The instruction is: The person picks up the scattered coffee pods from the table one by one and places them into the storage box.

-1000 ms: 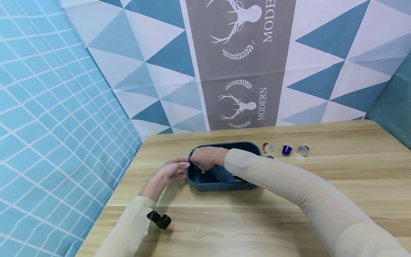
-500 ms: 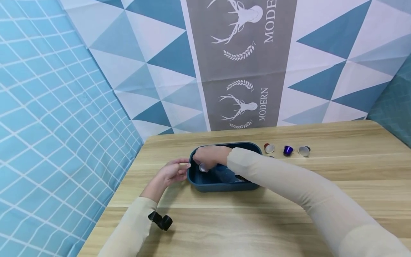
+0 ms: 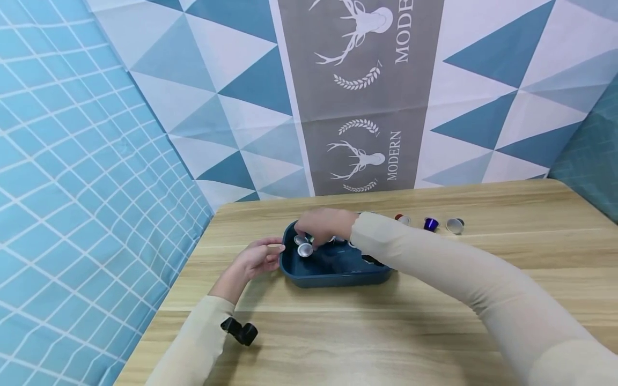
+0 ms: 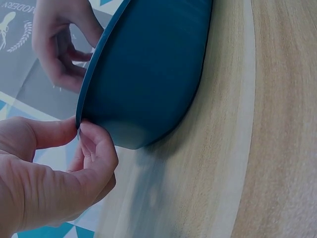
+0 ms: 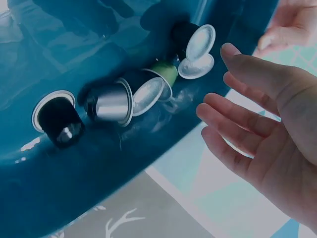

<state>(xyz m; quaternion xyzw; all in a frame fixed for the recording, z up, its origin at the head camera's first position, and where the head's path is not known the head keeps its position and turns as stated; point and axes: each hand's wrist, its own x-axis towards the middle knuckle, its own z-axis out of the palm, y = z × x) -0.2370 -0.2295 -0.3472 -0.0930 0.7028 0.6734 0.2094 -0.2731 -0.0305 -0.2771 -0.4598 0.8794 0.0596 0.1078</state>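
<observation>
Thumb and fingers of my left hand (image 3: 258,258) pinch the left end of a dark blue tub (image 3: 333,280) at its rim, seen closely in the left wrist view. Over the tub's left part is my right hand (image 3: 324,222), its fingers relaxed and holding nothing. Coffee capsules lie inside the tub along one wall: a black one (image 5: 60,120), a silver one (image 5: 111,103), a green one (image 5: 167,72) and others with pale foil lids (image 5: 200,42). In the head view, the right forearm hides part of the tub's interior.
To the tub's right on the wooden table (image 3: 309,338) lie a red capsule (image 3: 401,218), a blue capsule (image 3: 431,224) and a capsule with its silver lid showing (image 3: 454,225). Patterned cloth (image 3: 241,107) rises behind the table, tiled-print cloth (image 3: 96,161) at the left.
My right hand has risen slightly and shifted right, its fingers coming away from the capsules, whose foil lids now show beneath it. My left hand keeps its place on the rim.
</observation>
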